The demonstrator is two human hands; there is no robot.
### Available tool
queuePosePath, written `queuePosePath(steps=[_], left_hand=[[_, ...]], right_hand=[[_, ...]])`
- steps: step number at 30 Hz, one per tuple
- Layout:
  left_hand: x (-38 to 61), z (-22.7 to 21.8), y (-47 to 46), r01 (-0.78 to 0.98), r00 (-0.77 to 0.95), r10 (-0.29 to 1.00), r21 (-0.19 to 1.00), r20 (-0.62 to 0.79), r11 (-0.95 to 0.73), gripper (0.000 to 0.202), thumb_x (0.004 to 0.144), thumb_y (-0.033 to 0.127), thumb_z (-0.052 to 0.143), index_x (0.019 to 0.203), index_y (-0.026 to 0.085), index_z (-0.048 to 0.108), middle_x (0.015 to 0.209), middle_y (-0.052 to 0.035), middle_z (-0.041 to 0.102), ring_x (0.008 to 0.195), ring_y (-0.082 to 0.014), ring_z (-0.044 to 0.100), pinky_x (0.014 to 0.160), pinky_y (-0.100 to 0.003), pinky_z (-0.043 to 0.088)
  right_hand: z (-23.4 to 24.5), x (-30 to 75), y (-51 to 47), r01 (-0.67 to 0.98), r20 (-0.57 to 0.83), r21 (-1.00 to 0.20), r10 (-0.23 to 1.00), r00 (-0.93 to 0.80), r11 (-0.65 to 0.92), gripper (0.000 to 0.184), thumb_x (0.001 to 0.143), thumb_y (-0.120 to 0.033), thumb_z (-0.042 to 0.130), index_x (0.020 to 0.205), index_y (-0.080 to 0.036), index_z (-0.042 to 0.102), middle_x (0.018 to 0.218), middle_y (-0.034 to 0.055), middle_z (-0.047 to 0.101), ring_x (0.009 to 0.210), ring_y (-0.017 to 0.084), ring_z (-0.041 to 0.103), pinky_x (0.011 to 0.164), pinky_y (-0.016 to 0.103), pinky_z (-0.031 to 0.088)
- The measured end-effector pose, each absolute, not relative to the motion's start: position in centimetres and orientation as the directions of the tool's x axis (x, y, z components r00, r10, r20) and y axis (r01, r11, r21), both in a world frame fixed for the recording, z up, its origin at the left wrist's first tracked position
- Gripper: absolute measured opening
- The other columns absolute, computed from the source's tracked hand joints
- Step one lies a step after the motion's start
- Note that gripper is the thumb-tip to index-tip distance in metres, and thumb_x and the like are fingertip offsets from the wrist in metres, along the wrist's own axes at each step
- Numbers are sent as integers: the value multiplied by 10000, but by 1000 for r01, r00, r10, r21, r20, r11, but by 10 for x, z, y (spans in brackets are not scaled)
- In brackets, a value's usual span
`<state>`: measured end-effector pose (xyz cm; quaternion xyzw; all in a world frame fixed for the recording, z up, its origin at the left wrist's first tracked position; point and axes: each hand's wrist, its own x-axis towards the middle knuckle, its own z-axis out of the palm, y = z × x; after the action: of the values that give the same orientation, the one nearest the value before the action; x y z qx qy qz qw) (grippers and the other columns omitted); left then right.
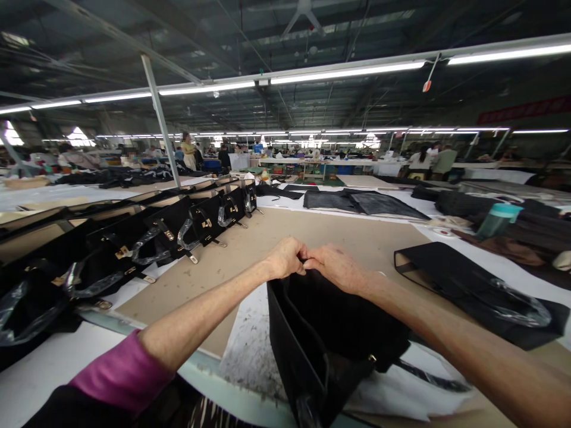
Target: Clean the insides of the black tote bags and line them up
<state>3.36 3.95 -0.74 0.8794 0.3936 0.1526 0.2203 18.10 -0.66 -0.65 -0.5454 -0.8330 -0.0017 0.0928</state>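
A black handbag (339,333) stands before me at the table's near edge, its top gaping toward me. At its far upper corner my left hand (288,257) pinches the bag's rim. Right beside it, almost touching, my right hand (336,267) grips the same edge with thumb and fingers pressed together. A small gold fitting (372,358) shows on the bag's side. Below it, a plastic-wrapped handle (432,375) lies on white paper. What the fingertips hold between them is hidden.
Black handbags (160,229) with wrapped handles and gold clasps stand in rows at left. Another black bag (473,285) lies on its side at right, near a green-lidded bottle (497,220). Flat dark pieces (361,202) lie farther back. People (432,159) work in the distance.
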Motion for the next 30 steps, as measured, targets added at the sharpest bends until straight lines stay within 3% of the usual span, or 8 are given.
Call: queuePosePath(steps=[5,11,16,19,22,26,30], left_hand=[[29,-6,35,616,645,740,443,190,-651,310,499,215,659,756,171,492,606,50,470,551,-87,421,433,-177,276],[17,2,30,603,694,718,507,46,-616,438,508,204,606,909,183,429,700,32,496,574,-94,437,428,-179,281],[-5,8,19,579,624,781,677,-9,-455,466,553,245,604,974,171,418,753,11,534,585,-96,474,461,-183,328],[-30,7,-5,439,526,844,815,108,-378,437,634,301,575,1015,168,406,892,-40,545,715,-127,525,579,-217,408],[-52,0,-44,340,407,872,841,271,-420,377,702,364,540,1008,171,433,1021,-77,528,917,-171,506,774,-282,411],[-55,-19,-93,456,312,905,790,289,-410,675,641,449,601,1216,230,323,1183,-98,464,1093,-242,415,902,-364,336],[-37,-39,-92,588,204,924,714,322,-379,863,546,414,676,1277,215,262,1245,-99,407,1143,-277,356,935,-376,291]], right_hand=[[1,176,-14,886,112,-81,888,-446,456,209,828,-245,395,907,-197,582,683,9,613,653,146,553,600,223,321],[2,154,-27,909,65,80,908,-414,409,244,836,-288,424,1032,-176,517,759,61,642,706,189,589,591,236,335],[4,143,-26,915,28,136,921,-388,381,215,840,-302,412,845,-185,593,750,62,645,728,187,593,599,230,348],[11,153,-23,950,47,139,956,-289,280,242,836,-303,402,796,-184,609,761,66,645,749,188,586,609,234,355],[22,171,-19,972,68,141,977,-200,189,265,826,-321,409,790,-161,617,787,93,642,760,208,582,608,254,360],[38,193,-21,989,78,126,993,-88,78,244,802,-300,435,778,-137,615,814,122,629,799,240,571,597,269,357],[41,203,-32,996,5,73,999,-50,49,217,788,-300,455,710,-150,590,593,54,596,631,182,574,520,230,336]])
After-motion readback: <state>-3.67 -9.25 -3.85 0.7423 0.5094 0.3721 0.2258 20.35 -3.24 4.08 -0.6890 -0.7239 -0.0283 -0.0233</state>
